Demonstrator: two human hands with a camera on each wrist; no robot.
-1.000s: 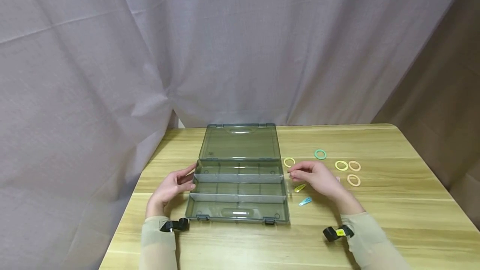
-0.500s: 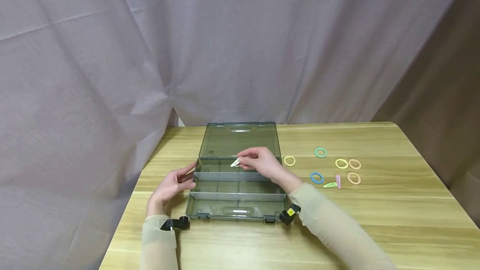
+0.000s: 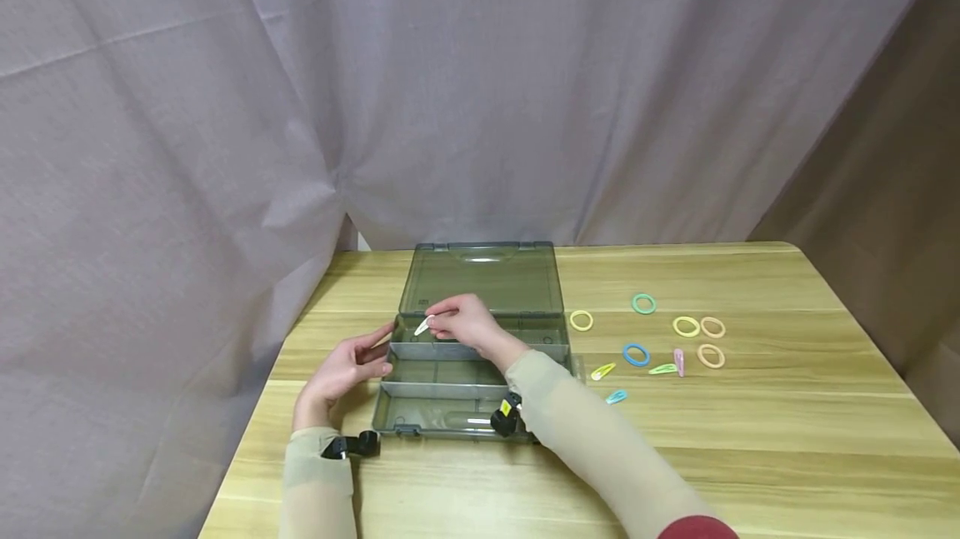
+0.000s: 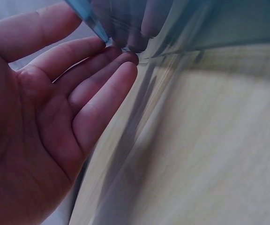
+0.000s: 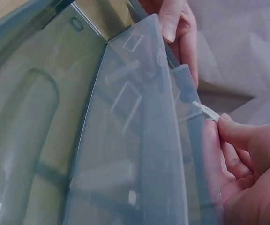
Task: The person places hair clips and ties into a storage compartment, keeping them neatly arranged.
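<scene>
My right hand (image 3: 472, 326) pinches a white snap hair clip (image 3: 423, 325) between thumb and fingers, above the left part of the back compartment. The clip (image 5: 206, 110) points away from the fingertips in the right wrist view. Below lies an open, see-through grey-green plastic box (image 3: 420, 416), split by two clear dividers (image 3: 442, 391) into three long rows. Its lid (image 3: 480, 282) lies folded back behind. My left hand (image 3: 337, 376) rests at the box's left side; in the left wrist view its fingers (image 4: 109, 93) are extended and touch the wall.
Right of the box lie a yellow hair clip (image 3: 603, 371), a light-blue clip (image 3: 617, 396), a green clip (image 3: 662, 369) and a pink clip (image 3: 679, 362). Several ring hair ties lie there too, among them a blue one (image 3: 637, 365). A grey curtain (image 3: 480, 106) hangs behind the table (image 3: 795, 439).
My right hand has moved left from beside the box's right edge to over the back compartment, bringing the white hair clip with it. My left hand has stayed in place.
</scene>
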